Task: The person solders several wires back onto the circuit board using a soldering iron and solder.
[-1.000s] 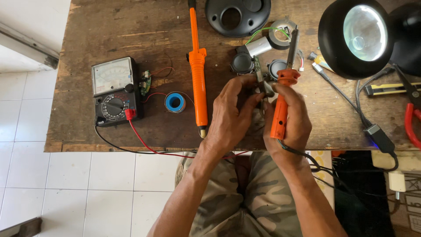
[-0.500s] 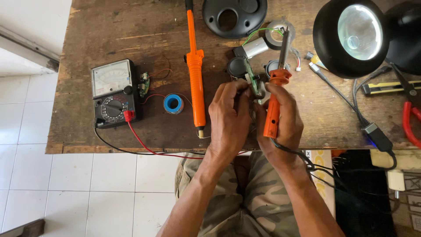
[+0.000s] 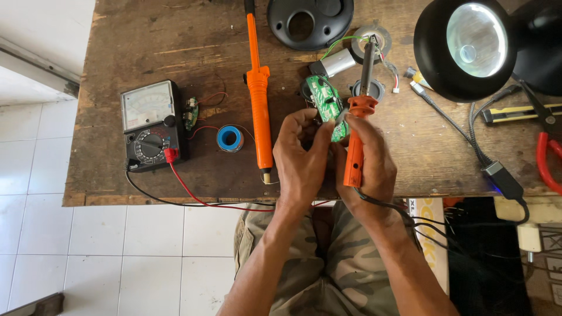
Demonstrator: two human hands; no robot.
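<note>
The left hand point(image 3: 301, 161) pinches a green circuit board point(image 3: 325, 105) by its lower end, thumb and fingers point(image 3: 319, 140) closed on it. The board is held above the table point(image 3: 117, 47), tilted, near the middle of the near half. The right hand point(image 3: 369, 169) is wrapped shut around the orange handle of a soldering iron point(image 3: 358, 129); its metal shaft points away from the person, and the tip lies close to a round part point(image 3: 372, 38) at the far edge.

Edges: both wrists cross the near edge of the table. The left edge stands over white floor tiles point(image 3: 35, 222). Open wood remains at the far left corner and between the iron and the lamp cable point(image 3: 468, 134).

Left of the hands an orange desoldering pump point(image 3: 257, 99) lies lengthwise, its tip close to the near edge. Further left are a small blue solder spool point(image 3: 229, 138) and a black analogue meter point(image 3: 151, 124) with a pale dial face, its red lead point(image 3: 193, 187) and black lead trailing over the near edge. A black round cover point(image 3: 310, 20) sits at the far edge. A black lamp point(image 3: 468, 44) occupies the far right corner. Red-handled pliers point(image 3: 547, 167) lie at the right edge. A yellow printed package point(image 3: 430, 228) shows below the table, by the right knee.
</note>
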